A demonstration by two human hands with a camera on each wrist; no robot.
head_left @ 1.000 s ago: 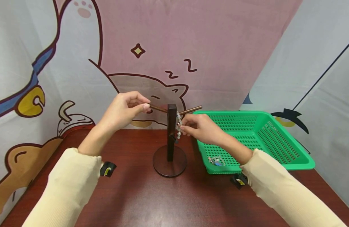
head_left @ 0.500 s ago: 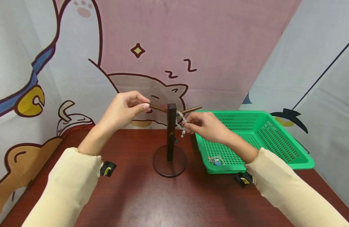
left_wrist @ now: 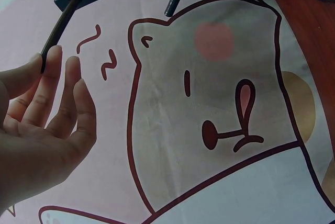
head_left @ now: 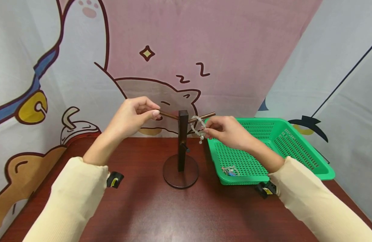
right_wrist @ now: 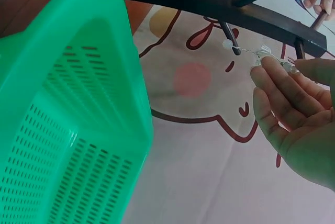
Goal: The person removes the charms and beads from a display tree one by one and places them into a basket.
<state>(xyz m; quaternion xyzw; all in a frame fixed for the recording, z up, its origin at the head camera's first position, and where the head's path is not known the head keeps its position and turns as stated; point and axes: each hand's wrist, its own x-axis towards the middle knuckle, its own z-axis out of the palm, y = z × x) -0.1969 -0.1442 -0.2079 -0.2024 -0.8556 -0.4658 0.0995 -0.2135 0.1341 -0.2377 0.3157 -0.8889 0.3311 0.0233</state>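
A dark wooden stand (head_left: 181, 151) with a round base and several thin pegs stands upright on the table. My left hand (head_left: 133, 116) pinches the tip of its upper left peg (head_left: 169, 115) between thumb and fingers; the left wrist view shows the same grip, other fingers loosely bent. A bracelet of clear beads (head_left: 201, 135) hangs at the upper right peg (head_left: 209, 115) and appears looped round it. Thumb and fingers of my right hand (head_left: 229, 131) pinch the bracelet's right side. In the right wrist view, fingers partly hide the beads (right_wrist: 265, 51).
A green perforated basket (head_left: 282, 120) stands right of the stand, under my right forearm. Beaded jewellery (head_left: 230, 171) with a blue piece lies in its near left corner. A short lower peg (head_left: 186, 148) juts from the post. Cartoon-printed cloth (head_left: 234, 50) hangs behind the red-brown table (head_left: 137, 208).
My right hand has moved right and slightly up, drawing the bracelet away from the post along the upper right peg. The left hand and the stand have stayed in place.
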